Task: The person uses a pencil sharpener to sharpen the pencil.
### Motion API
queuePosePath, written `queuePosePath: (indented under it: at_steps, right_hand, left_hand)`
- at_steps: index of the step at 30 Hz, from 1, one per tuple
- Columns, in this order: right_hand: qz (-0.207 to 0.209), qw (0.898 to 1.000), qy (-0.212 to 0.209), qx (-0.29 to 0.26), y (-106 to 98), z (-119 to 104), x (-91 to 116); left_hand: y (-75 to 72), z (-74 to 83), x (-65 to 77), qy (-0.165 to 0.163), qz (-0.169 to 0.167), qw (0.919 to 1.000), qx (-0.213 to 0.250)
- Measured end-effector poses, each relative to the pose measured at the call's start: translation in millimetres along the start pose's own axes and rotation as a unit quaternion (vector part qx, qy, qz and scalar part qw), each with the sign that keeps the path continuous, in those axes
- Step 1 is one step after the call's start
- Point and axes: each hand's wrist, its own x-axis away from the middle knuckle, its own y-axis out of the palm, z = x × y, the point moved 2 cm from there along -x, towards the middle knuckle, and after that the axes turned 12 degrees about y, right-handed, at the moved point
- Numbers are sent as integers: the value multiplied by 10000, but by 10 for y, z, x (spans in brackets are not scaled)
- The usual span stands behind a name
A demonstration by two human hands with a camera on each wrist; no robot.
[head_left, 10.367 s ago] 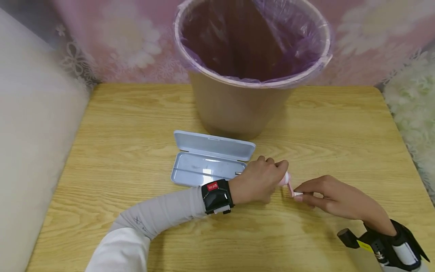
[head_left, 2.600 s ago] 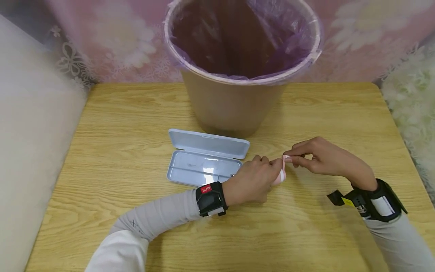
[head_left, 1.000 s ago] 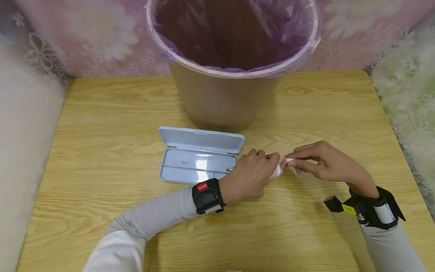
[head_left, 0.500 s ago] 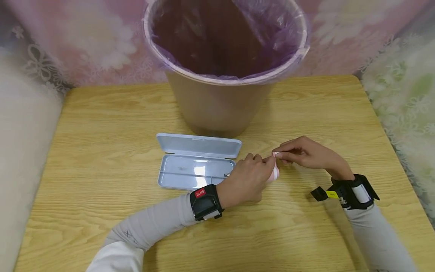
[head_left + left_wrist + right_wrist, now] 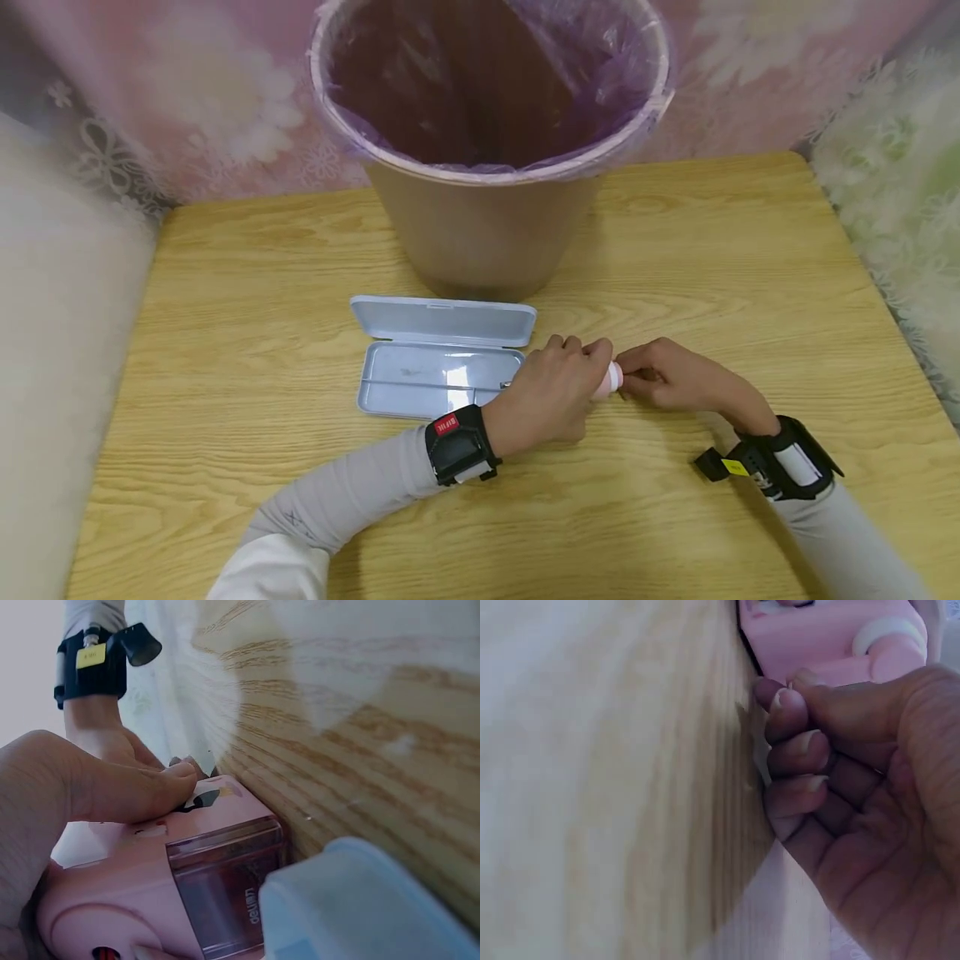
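A pink crank pencil sharpener (image 5: 127,877) lies on the table, its clear shavings drawer facing the left wrist camera. My left hand (image 5: 543,392) grips it from above, thumb along its top, hiding most of it in the head view. Its pink crank (image 5: 896,660), on a white hub, sticks out at the right end. The thumb and forefinger of my right hand (image 5: 675,379) pinch the crank's outer end, covering the knob. An opened light-blue pencil case (image 5: 408,396) lies left of the sharpener, with a small metallic piece (image 5: 506,385) showing beside my left hand.
Behind the case a large beige bin (image 5: 480,225) with a purple liner stands on the wooden table (image 5: 247,275). A floral pink wall covering (image 5: 217,92) rises behind the table. White fabric hangs on the left side.
My right hand has circled round the sharpener's end with the crank, up and down over the frames. My left hand has kept its grip on the sharpener. The head view has shifted slightly.
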Motion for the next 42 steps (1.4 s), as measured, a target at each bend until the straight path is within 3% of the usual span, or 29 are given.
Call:
queuePosePath:
  at_steps: [9, 17, 25, 35, 42]
  right_hand:
    - [-345, 9988, -129, -328, 107, -178, 167]
    - [-319, 9984, -400, -253, -20, -402, 290]
    - [556, 9959, -709, 2, -270, -552, 319]
    - [1435, 9850, -692, 665, -409, -517, 181]
    - [1518, 9840, -557, 753, -434, -445, 50]
  left_hand:
    - [9, -14, 13, -4, -21, 10000, -67]
    - [-4, -32, 10, -131, -66, 9999, 17]
    - [-6, -25, 4, -117, -43, 9999, -65]
    - [3, 5, 5, -27, -10, 9996, -276]
    - [15, 2, -1, -23, -98, 9997, -242]
